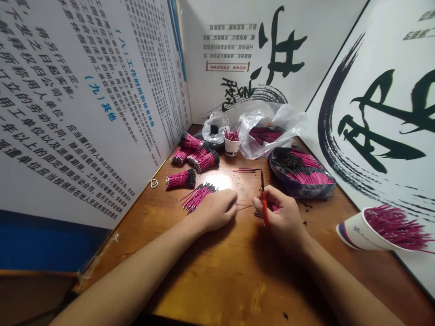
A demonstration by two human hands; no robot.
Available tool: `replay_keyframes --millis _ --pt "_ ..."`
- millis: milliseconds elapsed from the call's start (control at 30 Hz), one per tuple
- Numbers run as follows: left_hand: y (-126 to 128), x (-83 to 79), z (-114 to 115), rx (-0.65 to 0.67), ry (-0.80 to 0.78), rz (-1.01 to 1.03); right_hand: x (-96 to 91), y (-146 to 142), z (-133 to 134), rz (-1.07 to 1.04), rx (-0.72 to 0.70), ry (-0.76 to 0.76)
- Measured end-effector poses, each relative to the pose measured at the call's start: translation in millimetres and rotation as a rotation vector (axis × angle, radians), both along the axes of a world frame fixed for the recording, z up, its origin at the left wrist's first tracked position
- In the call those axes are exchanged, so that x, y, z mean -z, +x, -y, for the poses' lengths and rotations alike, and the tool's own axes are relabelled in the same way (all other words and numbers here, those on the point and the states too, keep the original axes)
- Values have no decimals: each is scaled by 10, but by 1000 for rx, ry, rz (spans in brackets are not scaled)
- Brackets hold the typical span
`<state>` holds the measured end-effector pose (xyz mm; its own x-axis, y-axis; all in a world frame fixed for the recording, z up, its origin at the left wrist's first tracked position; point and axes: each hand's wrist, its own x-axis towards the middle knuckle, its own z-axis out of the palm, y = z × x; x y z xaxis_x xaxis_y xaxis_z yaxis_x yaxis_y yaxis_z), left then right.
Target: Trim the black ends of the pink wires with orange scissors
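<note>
While the right hand point(282, 219) pinches an orange-handled tool point(264, 209) upright between its fingers point(257, 203), the left hand point(212, 212) lies curled just beside a loose bunch of black-tipped pink wires point(197, 197) on the wooden bench point(217, 280), whether its fingers point(231, 199) grasp anything being impossible to tell.

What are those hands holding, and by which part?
The right hand grips a slim orange-handled tool by its orange handle, dark tip upward. The left hand lies against a loose bundle of pink wires; whether it holds any cannot be told.
</note>
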<state>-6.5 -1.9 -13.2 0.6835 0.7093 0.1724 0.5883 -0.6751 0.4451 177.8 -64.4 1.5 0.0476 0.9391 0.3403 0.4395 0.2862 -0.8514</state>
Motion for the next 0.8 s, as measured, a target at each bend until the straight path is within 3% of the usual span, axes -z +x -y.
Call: replay_keyframes --millis 133,267,400,600,800 --pt "-41 -80 10 -57 89 -161 -42 -97 61 120 -74 -30" --pt "-94 -158 16 10 78 -175 -6 -73 33 200 -91 -64" --pt "-133 -204 -4 74 29 -10 43 -26 -26 230 -87 -83" --pt "-140 -167 -39 62 6 355 61 -10 -59 250 -72 -91" --pt "-138 -86 -33 13 -138 402 63 -26 -41 271 -65 -105"
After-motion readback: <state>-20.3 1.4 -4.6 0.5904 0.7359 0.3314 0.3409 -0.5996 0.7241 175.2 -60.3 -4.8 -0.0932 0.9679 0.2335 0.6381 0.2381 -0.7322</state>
